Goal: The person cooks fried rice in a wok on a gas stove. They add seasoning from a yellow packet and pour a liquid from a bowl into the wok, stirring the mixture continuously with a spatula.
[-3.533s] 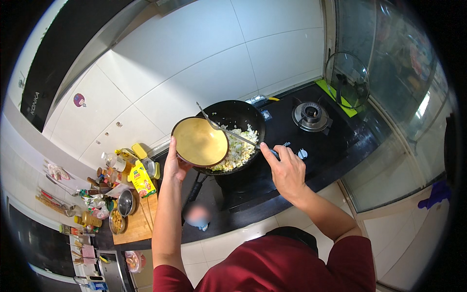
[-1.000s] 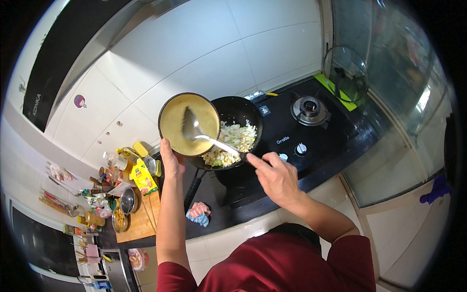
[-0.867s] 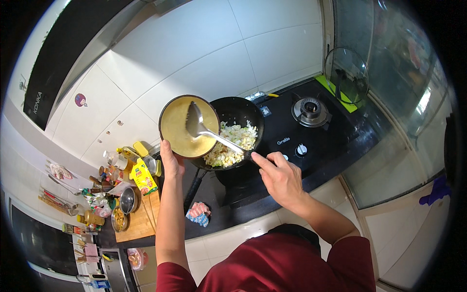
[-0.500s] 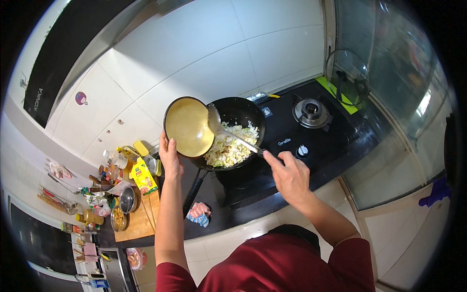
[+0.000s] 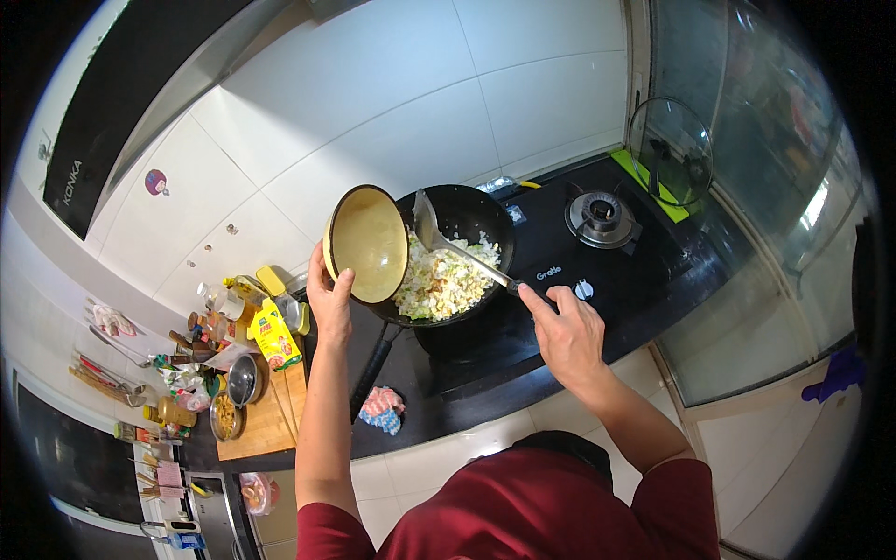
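My left hand [image 5: 330, 301] grips a yellow bowl [image 5: 370, 245] by its left side, with the thumb on the near rim. The bowl is tilted over the left edge of a black wok [image 5: 464, 207], and its inside looks bare apart from a wet sheen. Chopped, pale green and white food [image 5: 448, 287] lies in the wok. My right hand [image 5: 569, 334] is closed on the black handle of a metal spatula [image 5: 467, 255]. The spatula's blade is above the food, just right of the bowl's rim.
A gas burner [image 5: 598, 220] and a glass lid [image 5: 670, 152] are at the right. The wok's handle [image 5: 371, 371] points toward me, beside a crumpled cloth [image 5: 383, 411]. Left of it, a cutting board [image 5: 271, 422] bears metal bowls [image 5: 245, 381] and a yellow packet [image 5: 274, 336].
The bowl has tipped further, turning its opening more to the right. The spatula's blade has moved off the bowl's rim, rightward, and my right hand has shifted slightly right and nearer.
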Demonstrator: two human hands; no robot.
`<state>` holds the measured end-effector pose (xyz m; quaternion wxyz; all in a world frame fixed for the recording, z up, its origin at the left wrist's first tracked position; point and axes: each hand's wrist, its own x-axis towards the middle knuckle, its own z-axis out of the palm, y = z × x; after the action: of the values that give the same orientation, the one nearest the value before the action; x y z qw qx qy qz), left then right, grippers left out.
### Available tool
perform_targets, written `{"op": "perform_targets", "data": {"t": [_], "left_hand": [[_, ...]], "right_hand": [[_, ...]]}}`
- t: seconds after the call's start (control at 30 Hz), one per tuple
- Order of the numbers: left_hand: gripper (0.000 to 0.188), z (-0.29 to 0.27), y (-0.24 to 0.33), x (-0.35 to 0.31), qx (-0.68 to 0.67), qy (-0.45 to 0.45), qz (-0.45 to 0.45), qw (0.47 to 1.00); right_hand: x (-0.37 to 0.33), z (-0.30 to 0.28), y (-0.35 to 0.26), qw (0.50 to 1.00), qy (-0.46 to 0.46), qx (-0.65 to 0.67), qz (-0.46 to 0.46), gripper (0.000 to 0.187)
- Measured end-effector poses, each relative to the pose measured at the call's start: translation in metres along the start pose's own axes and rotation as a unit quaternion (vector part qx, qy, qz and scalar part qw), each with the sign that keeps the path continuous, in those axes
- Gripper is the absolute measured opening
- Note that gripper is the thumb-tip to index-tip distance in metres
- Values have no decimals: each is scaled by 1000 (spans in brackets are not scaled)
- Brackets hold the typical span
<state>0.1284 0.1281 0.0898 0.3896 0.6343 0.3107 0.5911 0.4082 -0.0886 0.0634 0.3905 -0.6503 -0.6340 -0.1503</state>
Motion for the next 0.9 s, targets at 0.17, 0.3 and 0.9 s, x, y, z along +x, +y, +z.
{"op": "perform_targets", "data": {"t": [0.17,0.3,0.9], "left_hand": [[76,2,-2,1,0,-12,0,1000],[75,5,-2,2,12,-20,9,1000],[79,5,0,-3,41,-26,22,999]], "right_hand": [[4,4,-13,999,7,34,-9,43],[-1,7,-9,1000,-18,5,15,43],[-3,-7,-5,1000,-23,-3,17,45]]}}
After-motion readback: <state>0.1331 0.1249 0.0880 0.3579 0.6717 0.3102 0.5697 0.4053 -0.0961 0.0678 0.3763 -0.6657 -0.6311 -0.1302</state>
